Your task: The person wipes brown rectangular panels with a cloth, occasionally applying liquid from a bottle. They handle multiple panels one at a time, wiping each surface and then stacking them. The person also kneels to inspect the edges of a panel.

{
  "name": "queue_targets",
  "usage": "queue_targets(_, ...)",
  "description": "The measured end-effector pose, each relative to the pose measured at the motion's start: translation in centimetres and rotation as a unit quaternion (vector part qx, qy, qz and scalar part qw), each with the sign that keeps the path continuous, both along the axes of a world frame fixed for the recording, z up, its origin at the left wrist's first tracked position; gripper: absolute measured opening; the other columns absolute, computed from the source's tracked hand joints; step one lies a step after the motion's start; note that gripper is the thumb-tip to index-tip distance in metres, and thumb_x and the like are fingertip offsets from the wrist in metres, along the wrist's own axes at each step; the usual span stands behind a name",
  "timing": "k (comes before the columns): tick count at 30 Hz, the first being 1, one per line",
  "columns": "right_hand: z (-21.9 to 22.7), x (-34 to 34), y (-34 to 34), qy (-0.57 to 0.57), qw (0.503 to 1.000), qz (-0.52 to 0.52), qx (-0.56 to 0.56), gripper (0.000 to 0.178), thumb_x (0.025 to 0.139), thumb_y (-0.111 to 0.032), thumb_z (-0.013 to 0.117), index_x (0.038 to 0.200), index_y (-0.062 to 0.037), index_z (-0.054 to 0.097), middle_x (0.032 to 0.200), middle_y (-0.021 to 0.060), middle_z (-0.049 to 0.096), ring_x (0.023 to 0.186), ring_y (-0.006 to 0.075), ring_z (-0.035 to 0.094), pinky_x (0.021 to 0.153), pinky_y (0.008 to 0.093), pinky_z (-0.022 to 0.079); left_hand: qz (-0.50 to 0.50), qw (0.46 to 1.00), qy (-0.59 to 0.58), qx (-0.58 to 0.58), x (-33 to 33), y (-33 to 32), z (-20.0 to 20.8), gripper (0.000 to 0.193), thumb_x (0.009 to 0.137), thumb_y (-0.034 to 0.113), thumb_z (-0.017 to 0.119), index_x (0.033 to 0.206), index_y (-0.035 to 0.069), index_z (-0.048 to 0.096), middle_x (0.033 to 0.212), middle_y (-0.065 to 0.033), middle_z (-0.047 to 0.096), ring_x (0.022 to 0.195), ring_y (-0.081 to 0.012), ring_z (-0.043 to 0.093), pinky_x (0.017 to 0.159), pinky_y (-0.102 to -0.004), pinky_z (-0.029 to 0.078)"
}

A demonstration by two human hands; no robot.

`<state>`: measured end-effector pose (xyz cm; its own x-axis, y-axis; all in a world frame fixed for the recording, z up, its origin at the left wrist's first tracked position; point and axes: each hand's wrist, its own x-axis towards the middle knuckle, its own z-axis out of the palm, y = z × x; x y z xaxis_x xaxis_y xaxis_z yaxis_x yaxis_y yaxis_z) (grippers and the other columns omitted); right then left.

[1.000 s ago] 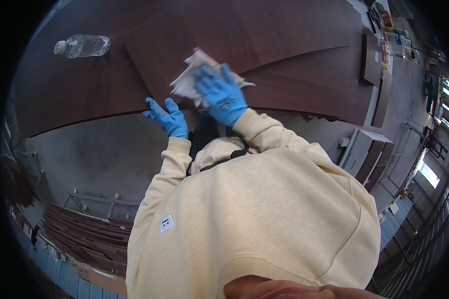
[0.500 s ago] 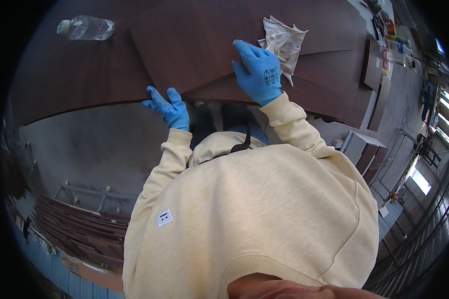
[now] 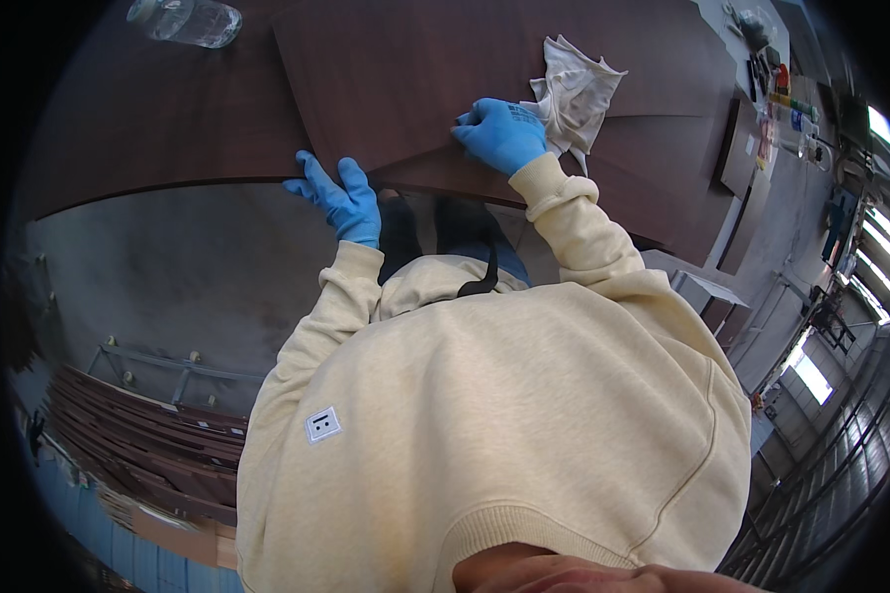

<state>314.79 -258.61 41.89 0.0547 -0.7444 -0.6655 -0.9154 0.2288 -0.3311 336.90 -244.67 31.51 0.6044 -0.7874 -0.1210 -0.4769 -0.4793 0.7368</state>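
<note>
Both hands wear blue gloves. My left hand (image 3: pixel 341 203) is at the near edge of a dark brown panel (image 3: pixel 396 74), its fingers stretched and spread, the tips by the edge. My right hand (image 3: pixel 504 133) is over the panel's near part, fingers curled in and closed; whatever they may hold is hidden. Just right of it lies a crumpled white cloth (image 3: pixel 576 94) on the brown surface. The panel rests at an angle over other dark brown boards (image 3: pixel 183 114).
A clear plastic bottle (image 3: pixel 193 22) lies on its side at the far left. Various small items (image 3: pixel 781 94) sit at the far right. Behind on the left are stacked brown boards (image 3: pixel 148 435) and a metal frame (image 3: pixel 183 371). A white-topped cabinet (image 3: pixel 707 287) stands at right.
My right hand has curled its extended fingers closed and lowered slightly. My left hand keeps its spread at the panel edge. The view has shifted a little.
</note>
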Motion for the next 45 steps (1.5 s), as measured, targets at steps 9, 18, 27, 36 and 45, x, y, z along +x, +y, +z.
queue_targets(9, 0.6, 0.6, -0.8, -0.015, 0.999, -0.002, 0.052, 0.029, 0.095, -0.041, 0.073, 0.108, -0.0164, 0.082, 0.102, 0.0031, 0.083, 0.103, 0.0263, 0.078, 0.093, 0.0428, 0.059, -0.002, 1.0, -0.021, 0.014, -0.2, -0.1, 0.4, 0.08, 0.108, 0.06, 0.052, 0.172, 0.017, 0.029, 0.177, -0.0341, 0.003, 0.164, -0.0508, 0.01, 0.131, -0.0628, 0.016)
queue_targets(18, 1.0, -0.9, -0.1, 0.005, 0.999, -0.04, -0.011, 0.027, 0.094, -0.03, 0.077, 0.108, -0.0072, 0.08, 0.098, 0.0081, 0.083, 0.085, 0.0227, 0.079, 0.08, 0.037, 0.061, -0.002, 0.999, -0.028, 0.017, 0.3, 0.3, -0.1, 0.079, 0.109, 0.058, 0.052, 0.172, 0.016, 0.028, 0.177, -0.0351, 0.002, 0.164, -0.0515, 0.009, 0.131, -0.0613, 0.02)
queue_targets(27, -4.1, -8.8, 1.8, 0.1, 0.9, 0.017, -0.425, 0.103, 0.082, -0.068, 0.08, 0.158, -0.0052, 0.048, 0.173, 0.0341, 0.023, 0.16, 0.0533, 0.025, 0.13, 0.0628, 0.02, -0.014, 1.0, 0.006, -0.01, 0.0, 0.0, 0.4, 0.084, 0.109, 0.06, 0.053, 0.172, 0.011, 0.027, 0.173, -0.0417, 0.004, 0.163, -0.054, 0.008, 0.129, -0.0616, 0.024)
queue_targets(36, -3.4, 6.3, 3.5, -0.154, 0.808, 0.237, -0.518, 0.047, 0.086, -0.034, 0.077, 0.126, -0.0109, 0.073, 0.139, 0.0145, 0.066, 0.14, 0.0367, 0.057, 0.127, 0.0563, 0.034, -0.028, 0.999, -0.005, 0.042, 1.0, 0.0, 0.4, 0.076, 0.112, 0.051, 0.053, 0.172, 0.012, 0.028, 0.173, -0.0361, 0.021, 0.162, -0.0559, 0.01, 0.13, -0.0635, 0.016)
queue_targets(45, -6.1, -32.5, -11.8, 0.278, 0.831, -0.026, -0.481, 0.047, 0.108, -0.034, 0.051, 0.147, -0.0107, 0.063, 0.141, 0.0233, 0.066, 0.127, 0.0436, 0.063, 0.113, 0.0523, 0.048, -0.05, 0.997, -0.006, 0.055, 1.6, 0.0, 0.7, 0.078, 0.113, 0.054, 0.048, 0.173, 0.012, 0.022, 0.18, -0.0175, 0.019, 0.165, -0.0503, 0.003, 0.131, -0.061, 0.016)
